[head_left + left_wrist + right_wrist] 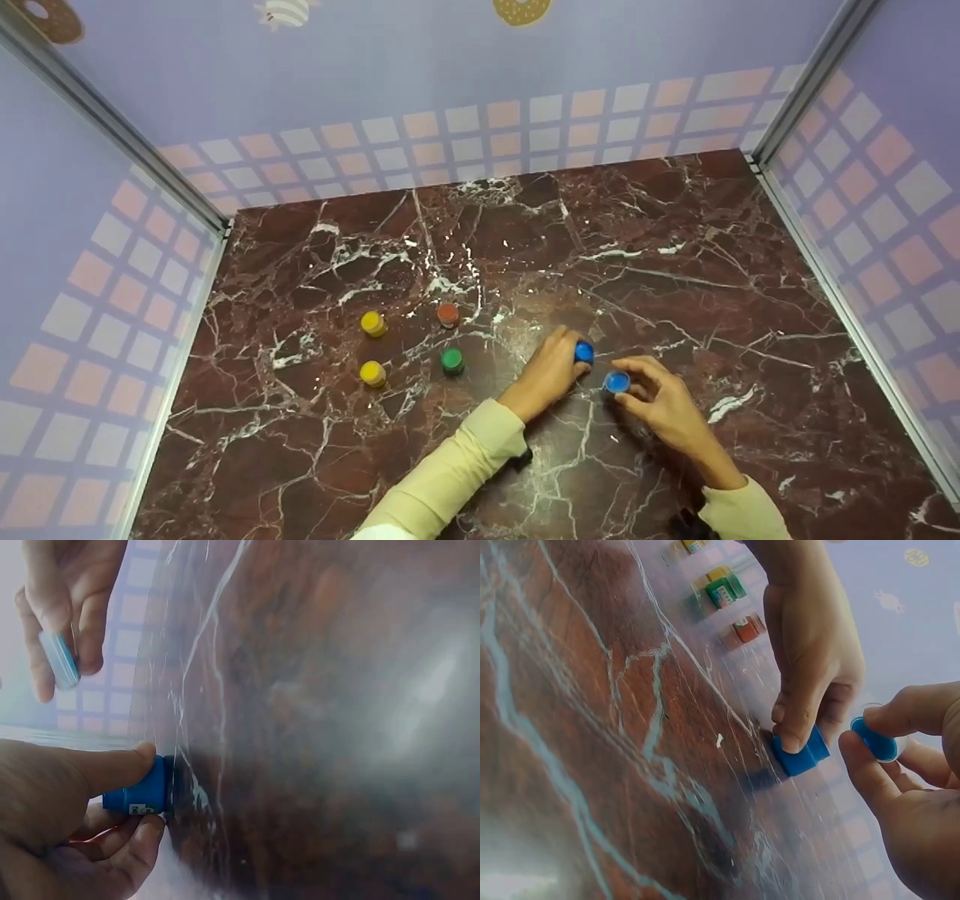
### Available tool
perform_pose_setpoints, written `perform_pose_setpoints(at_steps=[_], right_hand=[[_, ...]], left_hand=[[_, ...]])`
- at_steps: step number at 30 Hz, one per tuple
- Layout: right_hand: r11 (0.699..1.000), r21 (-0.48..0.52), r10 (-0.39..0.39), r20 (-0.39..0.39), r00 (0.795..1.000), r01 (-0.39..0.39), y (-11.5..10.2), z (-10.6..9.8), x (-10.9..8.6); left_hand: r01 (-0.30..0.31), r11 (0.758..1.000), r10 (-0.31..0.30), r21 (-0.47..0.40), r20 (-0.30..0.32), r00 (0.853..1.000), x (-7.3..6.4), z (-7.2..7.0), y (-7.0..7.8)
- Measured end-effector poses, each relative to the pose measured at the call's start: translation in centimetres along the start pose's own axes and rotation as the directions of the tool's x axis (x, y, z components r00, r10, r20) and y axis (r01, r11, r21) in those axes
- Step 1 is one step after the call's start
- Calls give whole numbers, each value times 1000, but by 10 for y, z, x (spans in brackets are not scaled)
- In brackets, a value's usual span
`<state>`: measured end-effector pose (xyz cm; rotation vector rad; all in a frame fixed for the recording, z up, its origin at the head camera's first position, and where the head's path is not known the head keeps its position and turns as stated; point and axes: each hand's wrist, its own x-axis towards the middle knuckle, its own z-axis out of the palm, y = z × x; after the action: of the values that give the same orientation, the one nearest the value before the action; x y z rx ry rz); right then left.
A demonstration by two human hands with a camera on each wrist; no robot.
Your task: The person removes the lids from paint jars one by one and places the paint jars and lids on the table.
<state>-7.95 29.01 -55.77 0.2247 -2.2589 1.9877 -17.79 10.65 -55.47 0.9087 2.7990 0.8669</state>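
Note:
My left hand [551,371] grips a small blue paint pot [584,352] standing on the table, thumb on one side and fingers on the other. In the left wrist view a small white label shows on the side of this pot [150,791]. Just to the right, my right hand [664,397] pinches a round clear-rimmed lid [617,382] with blue on its face, between thumb and fingers. The right wrist view has the lid [875,741] held up beside the pot [801,754], apart from it.
Left of my hands stand a green pot [452,361], an orange-red pot [448,315] and two yellow pots, one farther back [373,324] and one nearer [373,373]. The dark red marbled table [675,300] has panels on its left, back and right sides.

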Motion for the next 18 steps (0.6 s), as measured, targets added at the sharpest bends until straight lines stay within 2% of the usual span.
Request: perform_pose_setpoints(at_steps=[9,14,18], right_hand=[[998,-28,-50,83,995,53,3,-6,-1],[997,-70,-25,114,993,33,3,-8,-3],[987,-154,-14,120,993,32,3,-9,-4]], left_hand=[[77,997,-77,-6,-15,997,25,2,-2],[91,996,-91,-16,-31,995,39,2,-4],[101,995,-102,-26,-37,994,48,2,-5]])
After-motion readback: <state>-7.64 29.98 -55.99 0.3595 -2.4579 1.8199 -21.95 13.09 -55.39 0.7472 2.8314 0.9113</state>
